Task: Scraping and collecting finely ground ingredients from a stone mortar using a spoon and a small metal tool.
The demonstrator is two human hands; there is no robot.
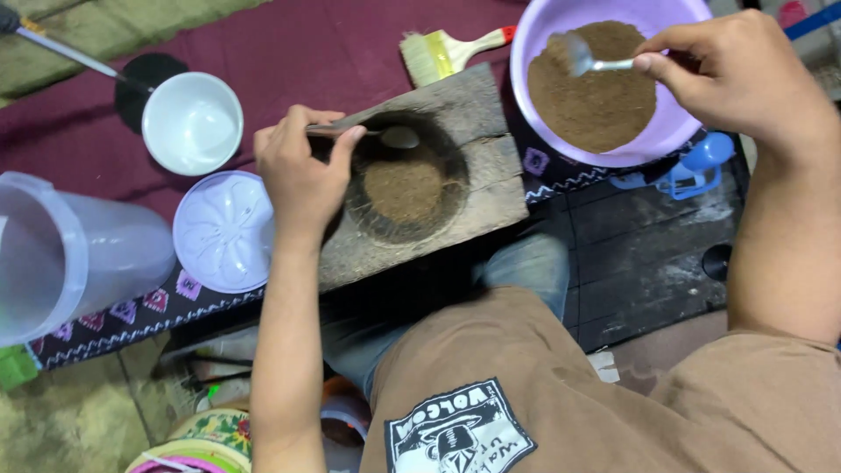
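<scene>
While the right hand (731, 74) pinches a metal spoon (583, 60) over brown powder (596, 88) in the lilac bowl (536, 35), the left hand (302, 171) grips a second spoon (385, 135). Just beside its fingers, a round hollow (405, 188) in the wooden block (486, 114) holds more powder.

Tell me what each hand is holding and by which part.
The right hand pinches a metal spoon by its handle over the brown powder in the purple bowl. The left hand grips a second spoon by its handle, above the wooden mould.
</scene>
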